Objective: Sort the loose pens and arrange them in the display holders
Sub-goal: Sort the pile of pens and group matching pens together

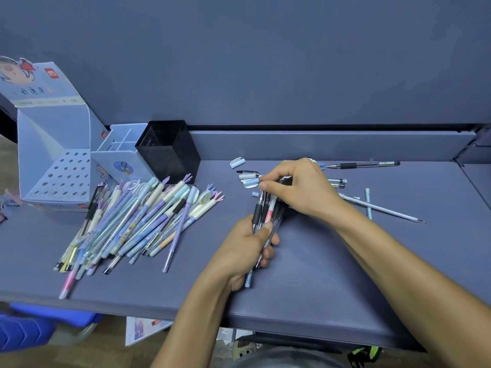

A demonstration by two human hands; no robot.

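Note:
My left hand (245, 247) grips a bundle of pens (267, 209), mostly black-gripped with one pink. My right hand (297, 185) pinches the top ends of that bundle with thumb and fingers. A big pile of pastel pens (138, 221) lies on the desk to the left. Behind the pile stand a perforated display box (57, 166), a light blue divided holder (117, 152) and a black mesh cup (170, 151). Loose pens (364, 164) and caps (237, 162) lie around my right hand.
The grey desk (332, 261) ends in a front edge near me and a raised back ledge (318, 144). A thin white pen (382, 208) and a light blue stick (368, 203) lie at the right. A blue crate (24, 330) sits below the desk at left.

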